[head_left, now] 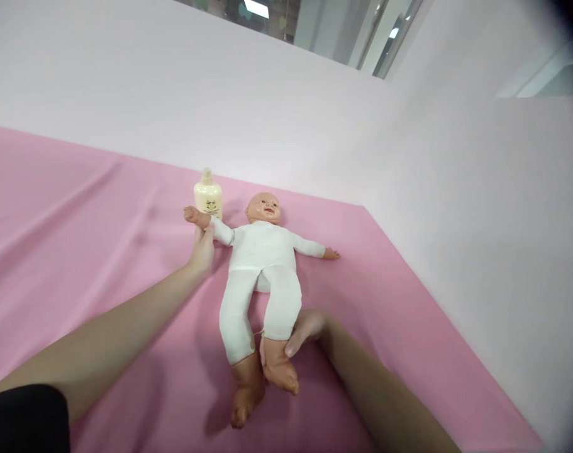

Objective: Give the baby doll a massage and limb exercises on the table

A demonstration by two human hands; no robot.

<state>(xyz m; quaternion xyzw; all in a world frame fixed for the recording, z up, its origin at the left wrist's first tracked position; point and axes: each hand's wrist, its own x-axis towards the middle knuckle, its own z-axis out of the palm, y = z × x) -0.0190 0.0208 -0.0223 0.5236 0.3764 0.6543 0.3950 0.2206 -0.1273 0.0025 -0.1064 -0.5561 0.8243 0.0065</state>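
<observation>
A baby doll (264,246) with a white cloth body lies face up on a pink sheet (173,390), its head toward the far wall. My left hand (203,248) is closed around the doll's arm at the wrist, on the left side of the view. Around the doll's lower leg, just above the foot on the right, my right hand (307,330) is wrapped; some of its fingers are hidden behind the leg. A cream pump bottle (208,194) stands upright just behind the doll's held hand, which covers part of its base.
White walls (248,107) rise along the far and right edges of the pink surface. Through a window (305,25) at the top, a lit room shows. Folds run through the sheet on the left.
</observation>
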